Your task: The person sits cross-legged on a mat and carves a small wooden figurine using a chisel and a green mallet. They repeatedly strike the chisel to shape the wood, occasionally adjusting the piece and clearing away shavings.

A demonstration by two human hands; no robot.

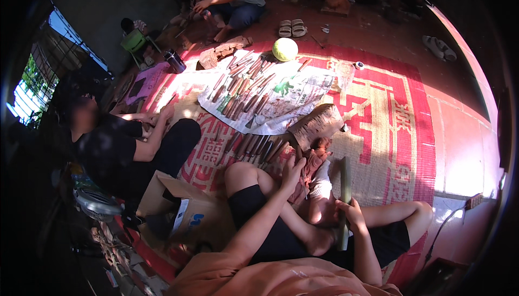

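My left hand (292, 174) is closed around a slim carving chisel (305, 189), whose lower end points down beside a reddish-brown wood carving (313, 167). The carving stands between my crossed legs, near my foot and a pale cloth wrap (321, 182). My right hand (352, 213) grips a long, flat greenish wooden bar (345, 180), held upright to the right of the carving and apart from it. Just beyond the carving lies a thick log piece (317, 126). A row of wood-handled chisels (259, 147) rests on the mat to the left of it.
A white printed sheet (294, 113) carries many more chisels, with a green melon (285, 49) behind it. All lie on a red and straw mat (400, 134). A co-worker (124, 139) sits at left near an open cardboard box (208, 215). Other people sit at the back.
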